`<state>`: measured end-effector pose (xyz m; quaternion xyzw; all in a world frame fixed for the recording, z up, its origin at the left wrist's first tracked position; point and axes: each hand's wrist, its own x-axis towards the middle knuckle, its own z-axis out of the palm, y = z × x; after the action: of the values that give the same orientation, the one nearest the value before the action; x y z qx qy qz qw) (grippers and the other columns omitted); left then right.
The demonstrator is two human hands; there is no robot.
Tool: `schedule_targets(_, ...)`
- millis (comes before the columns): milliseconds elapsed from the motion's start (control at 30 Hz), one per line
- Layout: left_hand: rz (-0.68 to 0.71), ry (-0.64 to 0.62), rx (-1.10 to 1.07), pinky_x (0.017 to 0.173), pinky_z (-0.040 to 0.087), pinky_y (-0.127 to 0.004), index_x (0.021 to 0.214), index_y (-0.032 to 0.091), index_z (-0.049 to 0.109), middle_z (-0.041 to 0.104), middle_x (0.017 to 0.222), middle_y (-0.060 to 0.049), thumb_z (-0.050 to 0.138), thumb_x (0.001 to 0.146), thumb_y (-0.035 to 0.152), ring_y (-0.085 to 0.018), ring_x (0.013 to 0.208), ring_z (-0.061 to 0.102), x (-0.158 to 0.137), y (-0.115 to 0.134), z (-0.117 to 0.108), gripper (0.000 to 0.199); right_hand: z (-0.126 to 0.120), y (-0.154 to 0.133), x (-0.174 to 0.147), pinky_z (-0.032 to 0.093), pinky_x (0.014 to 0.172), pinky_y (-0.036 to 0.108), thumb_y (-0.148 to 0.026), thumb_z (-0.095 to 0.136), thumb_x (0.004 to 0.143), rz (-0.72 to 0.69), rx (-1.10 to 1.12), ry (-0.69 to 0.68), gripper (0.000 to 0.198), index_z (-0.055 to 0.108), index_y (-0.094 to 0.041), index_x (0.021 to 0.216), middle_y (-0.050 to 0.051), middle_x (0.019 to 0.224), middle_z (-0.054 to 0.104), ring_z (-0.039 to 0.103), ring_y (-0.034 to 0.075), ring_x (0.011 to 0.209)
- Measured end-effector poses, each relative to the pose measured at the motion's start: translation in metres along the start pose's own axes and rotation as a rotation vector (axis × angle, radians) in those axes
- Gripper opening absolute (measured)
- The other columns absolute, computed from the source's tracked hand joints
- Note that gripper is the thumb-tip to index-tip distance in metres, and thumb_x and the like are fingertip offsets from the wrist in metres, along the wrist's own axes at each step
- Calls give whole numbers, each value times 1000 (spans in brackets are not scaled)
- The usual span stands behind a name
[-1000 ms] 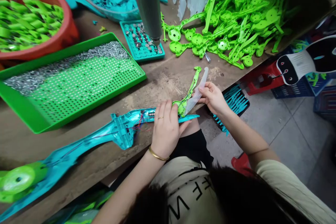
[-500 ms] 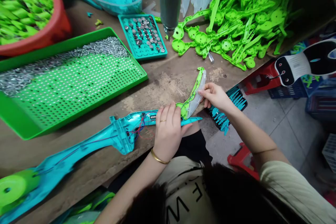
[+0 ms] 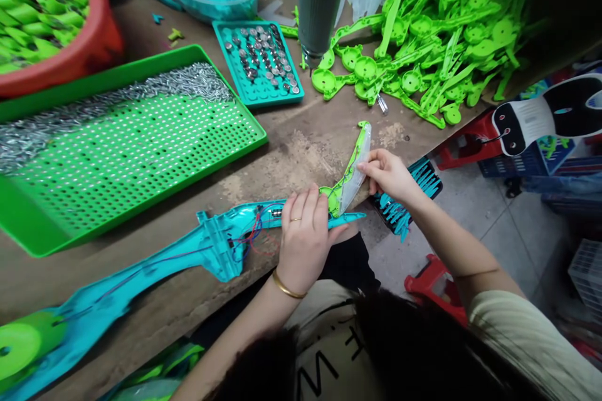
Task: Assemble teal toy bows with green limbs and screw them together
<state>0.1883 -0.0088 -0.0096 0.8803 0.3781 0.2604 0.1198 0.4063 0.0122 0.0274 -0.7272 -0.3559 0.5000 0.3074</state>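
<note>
The clear blade piece, which a second ago stood apart from the green curved arm at a slant, now lies pressed along that arm's outer edge, so the two read as one seated pair rather than two loose parts. The right hand is closed on the upper stretch of this pair, fingertips pinching the clear piece against the green one. The left hand has kept its place, lying flat with fingers together over the long teal shell, pressing it to the desk right where the green arm's round end meets it; red and blue wires show just left of the fingers. The teal shell runs on leftward to a green disc at the desk's near corner. Behind lie a green perforated tray of screws, a small teal tray of button cells and a heap of green arms
</note>
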Motion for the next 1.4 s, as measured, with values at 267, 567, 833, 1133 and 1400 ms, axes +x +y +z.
schedule_targets(267, 25, -67, 83, 105, 39, -51, 134, 17, 54, 59, 128, -22, 59, 86, 50, -33, 118, 55, 2, 1, -4, 58, -5, -2, -2, 34, 33, 17, -43, 65, 83, 16, -268, 47, 29, 48, -20, 77, -6, 47, 59, 46, 6, 31)
schedule_targets(567, 108, -77, 188, 100, 41, -52, 131, 29, 59, 54, 127, -22, 61, 86, 47, -32, 115, 54, 3, -2, -5, 49, -33, -16, 51, 33, 31, 17, -28, 54, 92, -158, -273, 196, 18, 56, -20, 107, -6, 54, 61, 48, 6, 31)
schedule_targets(833, 104, -84, 155, 101, 40, -52, 130, 29, 61, 55, 127, -22, 60, 87, 45, -33, 115, 53, 2, -5, -6, 46, -37, -18, 64, 25, 30, 18, -23, 57, 89, -81, -271, 133, 5, 56, -20, 93, -11, 38, 47, 34, 6, 26)
schedule_targets(1133, 133, -77, 190, 100, 41, -53, 130, 29, 61, 54, 126, -20, 61, 86, 44, -31, 114, 54, 3, -11, -5, 46, -57, -55, 92, 43, 99, 46, -17, 47, 90, -410, -705, 452, 27, 61, -14, 112, 17, 123, 62, 55, 30, 116)
schedule_targets(1400, 137, -98, 217, 98, 43, -51, 131, 27, 60, 54, 125, -18, 58, 88, 42, -31, 112, 53, 5, -13, -6, 45, -68, -66, 130, 21, 117, 46, -7, 36, 90, -617, -1142, 423, 43, 57, -14, 127, 12, 138, 55, 47, 25, 127)
